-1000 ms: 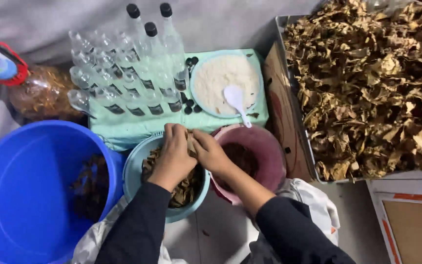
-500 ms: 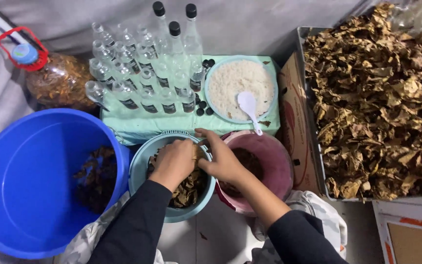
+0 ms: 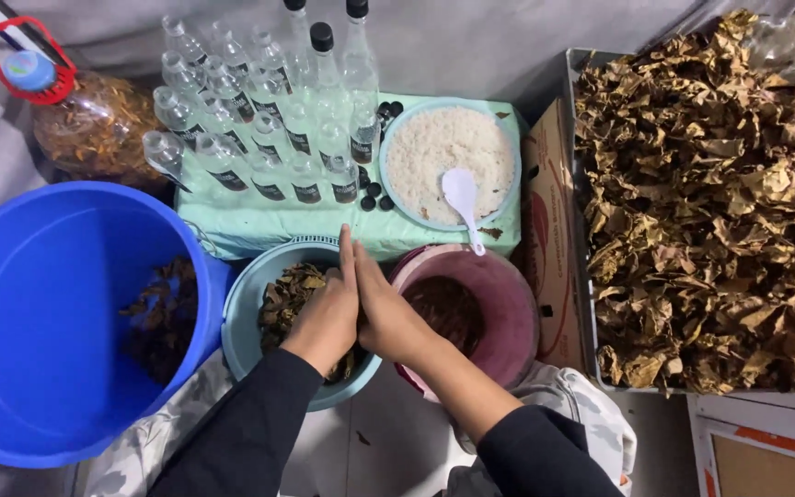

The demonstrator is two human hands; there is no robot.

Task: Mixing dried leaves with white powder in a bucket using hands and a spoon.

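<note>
L hand [image 3: 324, 317] & R hand [image 3: 386, 317] pressed palm to palm, fingers straight, over light-blue bowl [image 3: 248, 304] of dry leaves [image 3: 285, 299]; whether leaves lie betw palms, can't tell. Maroon bowl [image 3: 508, 322] just right.

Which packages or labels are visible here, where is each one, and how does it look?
Cardboard box: between the bowls and the leaf tray, brown with red print.
Bottle labels: small dark bands on clear bottles, top centre.
Plastic jug: top left, clear, blue cap, red handle.

Grey cloth backdrop [image 3: 471, 41], pale green table [image 3: 259, 225], grey floor [image 3: 388, 451], even soft light
</note>
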